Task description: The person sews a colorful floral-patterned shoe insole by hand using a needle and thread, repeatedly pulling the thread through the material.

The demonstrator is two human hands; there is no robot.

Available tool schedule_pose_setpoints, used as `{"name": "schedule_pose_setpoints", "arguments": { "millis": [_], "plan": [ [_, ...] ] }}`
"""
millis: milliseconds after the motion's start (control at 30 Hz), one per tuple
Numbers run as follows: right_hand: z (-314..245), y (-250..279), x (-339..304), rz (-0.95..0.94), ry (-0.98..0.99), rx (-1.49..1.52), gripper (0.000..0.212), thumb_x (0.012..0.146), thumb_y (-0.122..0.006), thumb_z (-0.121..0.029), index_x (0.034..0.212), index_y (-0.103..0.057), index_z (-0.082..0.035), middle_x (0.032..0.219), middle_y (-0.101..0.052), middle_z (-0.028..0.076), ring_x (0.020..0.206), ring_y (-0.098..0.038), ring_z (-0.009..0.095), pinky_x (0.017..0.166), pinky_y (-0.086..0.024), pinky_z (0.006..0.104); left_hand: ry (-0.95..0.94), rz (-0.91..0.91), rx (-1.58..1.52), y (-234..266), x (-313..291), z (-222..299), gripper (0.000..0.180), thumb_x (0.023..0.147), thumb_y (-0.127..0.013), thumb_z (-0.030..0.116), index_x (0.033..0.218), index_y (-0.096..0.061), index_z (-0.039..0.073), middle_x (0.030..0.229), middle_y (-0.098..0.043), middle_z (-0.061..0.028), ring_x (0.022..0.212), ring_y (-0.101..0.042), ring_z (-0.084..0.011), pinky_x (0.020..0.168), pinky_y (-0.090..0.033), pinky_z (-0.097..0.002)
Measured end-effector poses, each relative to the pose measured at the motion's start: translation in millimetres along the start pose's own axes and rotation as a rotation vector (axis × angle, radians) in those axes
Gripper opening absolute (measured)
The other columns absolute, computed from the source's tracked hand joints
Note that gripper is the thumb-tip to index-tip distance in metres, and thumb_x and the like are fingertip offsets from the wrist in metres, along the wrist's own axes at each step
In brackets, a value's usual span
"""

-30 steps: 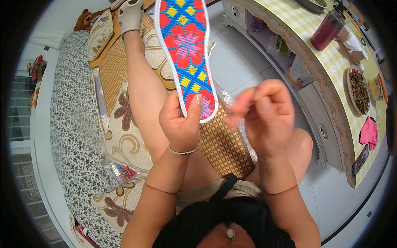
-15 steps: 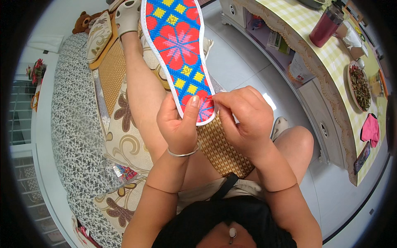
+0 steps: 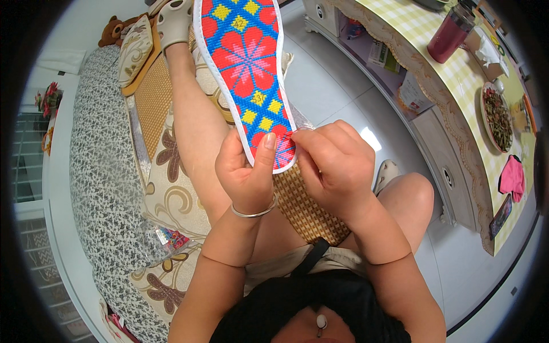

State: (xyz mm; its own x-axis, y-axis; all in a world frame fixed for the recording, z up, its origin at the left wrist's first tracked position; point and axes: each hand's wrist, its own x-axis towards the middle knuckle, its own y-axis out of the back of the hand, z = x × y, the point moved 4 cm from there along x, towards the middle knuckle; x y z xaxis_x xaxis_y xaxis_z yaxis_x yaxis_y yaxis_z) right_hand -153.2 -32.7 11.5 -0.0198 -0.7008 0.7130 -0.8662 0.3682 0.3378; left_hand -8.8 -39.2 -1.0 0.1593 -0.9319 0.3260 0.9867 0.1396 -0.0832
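Observation:
An embroidered insole (image 3: 249, 63), blue with red-and-pink flowers, yellow squares and a white edge, is held up over my lap, its heel end toward me. My left hand (image 3: 247, 171) is closed on the left side of the heel, thumb on the stitched face and the other fingers behind. At the heel's right edge, my right hand (image 3: 337, 163) is pinched shut, fingertips touching the insole beside the red stitches. A thin red thread shows at those fingertips; whether a needle is in the pinch, I cannot tell.
Under my legs lies a patterned seat cover (image 3: 171, 200), with a plastic bag of coloured thread (image 3: 171, 237) at left. A table with a checked cloth (image 3: 474, 114) at right bears a dark red bottle (image 3: 450, 33), a plate of food (image 3: 496, 117), a pink cloth (image 3: 512, 178) and a phone (image 3: 501, 217).
My right hand has shifted very slightly left and turned a little at the insole's edge. The left hand and the insole stay almost where they were.

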Motion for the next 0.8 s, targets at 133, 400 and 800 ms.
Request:
{"name": "schedule_pose_setpoints", "arguments": {
  "millis": [133,400,800],
  "plan": [
    [1.7,-4.4,-4.1,0.038,0.029,-0.046,0.015,0.064,-0.066,-0.003,0.079,-0.063,-0.006,0.064,-0.048,0.004,0.058,-0.051,0.023,0.048,-0.042,0.0333,-0.098,0.016,0.238,2.7,-4.5,-2.3,0.006,0.088,-0.064,0.004,0.088,-0.059,-0.001,0.082,-0.064,-0.0053,0.071,-0.057,-0.0078,0.063,-0.046,-0.023],
    [1.0,-9.2,-5.4,0.075,-0.045,-0.035,0.012,0.067,-0.066,-0.005,0.076,-0.06,-0.006,0.067,-0.052,0.006,0.06,-0.054,0.024,0.05,-0.044,0.0343,-0.349,0.004,0.566,2.1,-6.1,2.1,0.01,0.082,-0.069,0.007,0.082,-0.061,0.002,0.071,-0.063,-0.0085,0.057,-0.057,-0.018,0.055,-0.045,-0.0283],
    [23.3,15.7,7.4,0.326,-0.49,0.483,0.013,0.084,-0.063,-0.008,0.095,-0.064,-0.001,0.087,-0.065,0.007,0.082,-0.057,0.014,0.071,-0.045,0.0304,-0.268,0.046,0.364,5.8,-1.1,4.1,0.01,0.085,-0.067,0.005,0.086,-0.061,-0.003,0.073,-0.063,-0.0077,0.062,-0.056,-0.0097,0.056,-0.044,-0.0236]
  ]
}}
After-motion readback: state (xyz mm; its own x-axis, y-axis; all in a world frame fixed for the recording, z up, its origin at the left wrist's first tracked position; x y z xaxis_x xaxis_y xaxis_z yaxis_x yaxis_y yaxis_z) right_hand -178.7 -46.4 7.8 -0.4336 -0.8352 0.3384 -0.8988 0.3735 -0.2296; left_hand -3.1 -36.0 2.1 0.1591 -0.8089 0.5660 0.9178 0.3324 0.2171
